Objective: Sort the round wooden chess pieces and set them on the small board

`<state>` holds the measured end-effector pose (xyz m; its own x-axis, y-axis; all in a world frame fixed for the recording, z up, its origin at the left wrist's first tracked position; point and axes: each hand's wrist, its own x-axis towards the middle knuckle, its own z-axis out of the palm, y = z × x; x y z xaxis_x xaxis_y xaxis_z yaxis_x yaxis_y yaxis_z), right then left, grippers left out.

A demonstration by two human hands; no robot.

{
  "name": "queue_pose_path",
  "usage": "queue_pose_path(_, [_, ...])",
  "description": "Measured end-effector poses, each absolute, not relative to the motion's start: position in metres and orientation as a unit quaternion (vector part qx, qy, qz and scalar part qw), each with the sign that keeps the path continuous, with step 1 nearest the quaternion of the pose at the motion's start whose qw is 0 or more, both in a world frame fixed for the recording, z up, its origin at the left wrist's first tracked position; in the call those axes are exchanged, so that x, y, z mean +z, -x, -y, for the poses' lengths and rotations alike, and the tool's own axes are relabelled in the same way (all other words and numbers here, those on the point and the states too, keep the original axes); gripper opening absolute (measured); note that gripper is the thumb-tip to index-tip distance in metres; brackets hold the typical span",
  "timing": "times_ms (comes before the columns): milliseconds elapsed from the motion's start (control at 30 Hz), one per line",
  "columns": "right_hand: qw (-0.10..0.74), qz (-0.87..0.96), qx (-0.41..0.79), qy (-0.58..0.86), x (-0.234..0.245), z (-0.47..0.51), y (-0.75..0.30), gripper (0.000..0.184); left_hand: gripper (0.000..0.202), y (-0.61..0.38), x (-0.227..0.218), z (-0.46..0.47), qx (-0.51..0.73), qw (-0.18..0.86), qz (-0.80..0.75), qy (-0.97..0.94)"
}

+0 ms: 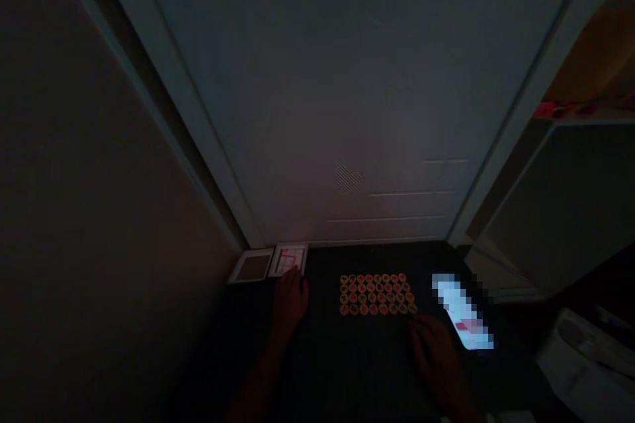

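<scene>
The scene is very dark. A grid of several round orange and red pieces (377,294) lies on a dark surface (357,357) before a pale door. My left hand (289,297) rests flat to the left of the grid, its fingertips touching a small white box with red print (288,259). My right hand (434,347) lies palm down at the grid's lower right corner, beside a lit phone screen (461,312). Both hands look open and hold nothing.
A second white box half (252,266) lies left of the printed one. A pale door (347,112) stands right behind the surface, a wall to the left. Shelving (570,112) and a pale object (585,357) sit at the right.
</scene>
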<state>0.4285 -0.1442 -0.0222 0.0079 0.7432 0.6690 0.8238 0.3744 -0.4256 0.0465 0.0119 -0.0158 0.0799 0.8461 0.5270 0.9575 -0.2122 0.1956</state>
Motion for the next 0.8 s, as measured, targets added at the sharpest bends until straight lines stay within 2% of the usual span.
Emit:
queue_pose_path(233, [0.469, 0.69, -0.04, 0.549, -0.013, 0.146, -0.426, 0.021, 0.043, -0.047, -0.014, -0.003, -0.28, 0.101, 0.609, 0.735])
queue_pose_path(800, [0.476, 0.692, -0.004, 0.543, -0.016, 0.148, -0.426, 0.018, 0.051, -0.06, -0.019, 0.099, -0.244, 0.05, 0.59, 0.768])
